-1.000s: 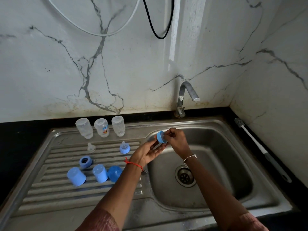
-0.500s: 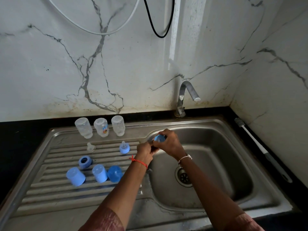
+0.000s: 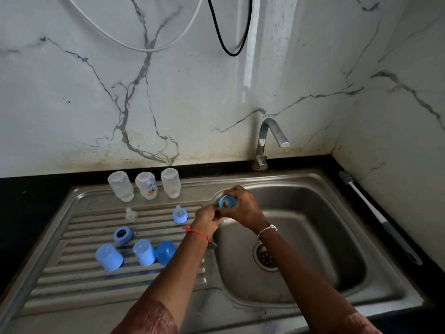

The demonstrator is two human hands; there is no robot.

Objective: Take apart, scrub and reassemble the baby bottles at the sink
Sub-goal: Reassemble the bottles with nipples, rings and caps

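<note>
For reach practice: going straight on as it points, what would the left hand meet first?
Probably the blue ring gripped by the right hand, just beyond the left hand; depth is unclear.

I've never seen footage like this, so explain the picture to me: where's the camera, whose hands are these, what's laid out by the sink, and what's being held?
No machine here: a person wears a camera on the head, looking down at their own bare hands over a steel sink. The right hand grips a blue ring; the left hand pinches at its edge. On the draining board three clear bottles stand upside down, with a loose teat, a ring with its teat, an empty ring and three blue caps. A brush lies on the counter at the right.
</note>
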